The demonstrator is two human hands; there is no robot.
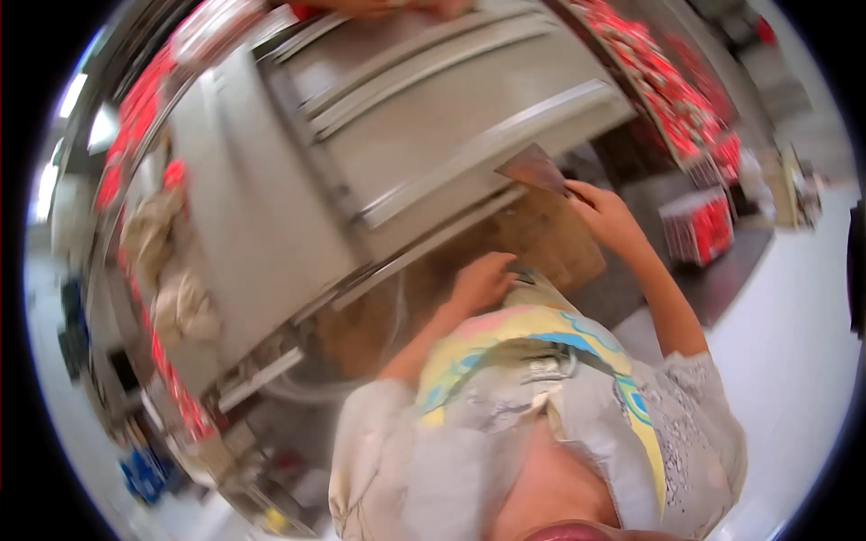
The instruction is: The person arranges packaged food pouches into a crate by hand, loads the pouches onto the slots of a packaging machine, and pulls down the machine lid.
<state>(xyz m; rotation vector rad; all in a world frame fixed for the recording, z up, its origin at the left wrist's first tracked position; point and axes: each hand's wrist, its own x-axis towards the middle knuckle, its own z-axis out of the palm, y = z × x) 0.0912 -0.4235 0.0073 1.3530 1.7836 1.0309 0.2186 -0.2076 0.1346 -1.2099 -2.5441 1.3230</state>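
My right hand is closed around the handle of a flat scraper. Its broad, brownish metal blade points up and left, beside the front edge of the metal worktop. Lower and nearer my body, my left hand is at the front of my patterned yellow and blue apron. The fingers of that hand look curled. They are slightly blurred, and what they hold, if anything, is hidden.
Red-and-white packets fill a trough along the right side. A basket of red packets stands lower right. Bunched beige cloth lies at the left. At the far edge another person's hands show. A brown board is below the worktop.
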